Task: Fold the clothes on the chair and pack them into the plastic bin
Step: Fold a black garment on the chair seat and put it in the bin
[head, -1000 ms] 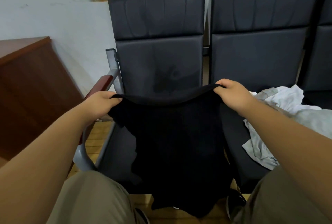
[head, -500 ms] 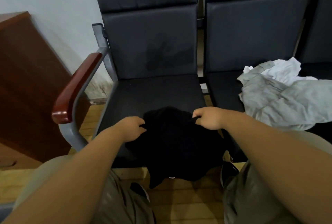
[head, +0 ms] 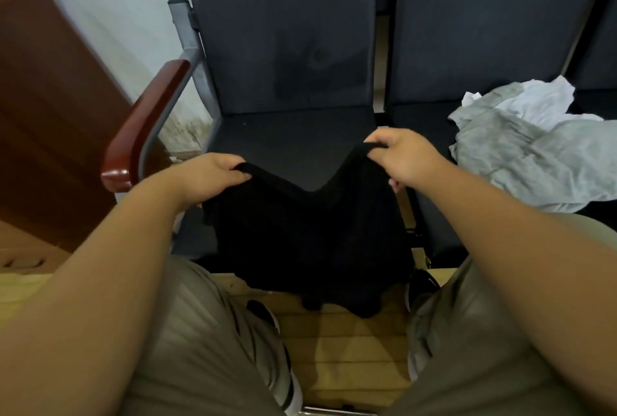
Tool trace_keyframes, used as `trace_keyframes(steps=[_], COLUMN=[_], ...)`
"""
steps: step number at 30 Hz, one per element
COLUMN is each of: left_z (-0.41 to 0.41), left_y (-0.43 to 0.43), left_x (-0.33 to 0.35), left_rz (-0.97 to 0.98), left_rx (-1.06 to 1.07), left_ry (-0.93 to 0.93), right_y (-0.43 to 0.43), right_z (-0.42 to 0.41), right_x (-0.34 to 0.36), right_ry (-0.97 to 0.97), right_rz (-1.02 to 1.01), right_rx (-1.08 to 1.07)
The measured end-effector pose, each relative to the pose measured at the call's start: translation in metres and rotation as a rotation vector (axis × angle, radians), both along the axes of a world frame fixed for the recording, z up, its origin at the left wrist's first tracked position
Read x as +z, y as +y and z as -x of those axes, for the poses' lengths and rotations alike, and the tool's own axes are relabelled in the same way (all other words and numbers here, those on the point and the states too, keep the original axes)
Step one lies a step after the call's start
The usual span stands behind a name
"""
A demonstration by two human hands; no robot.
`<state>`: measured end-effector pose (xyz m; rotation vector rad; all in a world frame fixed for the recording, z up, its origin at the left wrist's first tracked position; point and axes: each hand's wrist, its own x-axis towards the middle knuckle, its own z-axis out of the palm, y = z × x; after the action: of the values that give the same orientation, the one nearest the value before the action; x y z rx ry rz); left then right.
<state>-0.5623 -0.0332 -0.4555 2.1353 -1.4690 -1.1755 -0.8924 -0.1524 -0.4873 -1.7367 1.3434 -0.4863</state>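
Note:
A black garment (head: pixel 310 242) hangs over the front edge of the left black chair seat (head: pixel 293 135), its lower part dangling toward the floor. My left hand (head: pixel 210 175) grips its upper left corner and my right hand (head: pixel 404 158) grips its upper right corner, and the top edge sags in a V between them. On the neighbouring seat to the right lies a crumpled pile of grey and white clothes (head: pixel 537 145). No plastic bin is in view.
A chair armrest of red-brown wood (head: pixel 143 125) on a grey metal frame stands at the left. A brown wooden cabinet (head: pixel 50 108) is further left against the white wall. My knees in khaki trousers and my shoes are over the wooden floor (head: pixel 344 349).
A second ago I held the garment spread high in front of the backrest. It dropped bunched onto the seat, and now my hands have moved apart and lifted its top corners again.

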Motion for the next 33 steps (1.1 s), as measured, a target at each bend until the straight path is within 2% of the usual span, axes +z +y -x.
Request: trace_keyframes(steps=[2, 4, 8, 15, 22, 26, 30, 33], left_z=[-0.002, -0.007, -0.026, -0.061, -0.084, -0.094, -0.105, -0.106], left_y=[0.01, 0.016, 0.025, -0.004, -0.069, -0.111, -0.146, -0.163], left_x=[0.015, 0.031, 0.066, 0.087, 0.055, 0.016, -0.039, -0.073], left_rz=[0.038, 0.074, 0.127, 0.233, 0.188, 0.192, 0.084, -0.085], left_rx=[0.021, 0.027, 0.018, 0.046, 0.071, 0.078, 0.0, -0.148], left_ry=[0.06, 0.012, -0.186, -0.56, -0.727, -0.728, -0.784, -0.809], right_y=[0.0, 0.001, 0.002, -0.026, -0.086, -0.12, -0.15, -0.163], right_z=[0.003, 0.005, 0.008, 0.005, -0.009, -0.02, -0.028, -0.035], right_x=[0.004, 0.008, 0.015, 0.029, 0.02, -0.003, -0.044, -0.062], right_ry=[-0.032, -0.088, -0.119, -0.026, 0.079, 0.113, 0.251, 0.354], right_rz=[0.101, 0.165, 0.268, 0.416, 0.326, 0.276, 0.202, 0.116], right_rx=[-0.08, -0.14, -0.209, -0.28, -0.239, -0.241, -0.186, -0.126])
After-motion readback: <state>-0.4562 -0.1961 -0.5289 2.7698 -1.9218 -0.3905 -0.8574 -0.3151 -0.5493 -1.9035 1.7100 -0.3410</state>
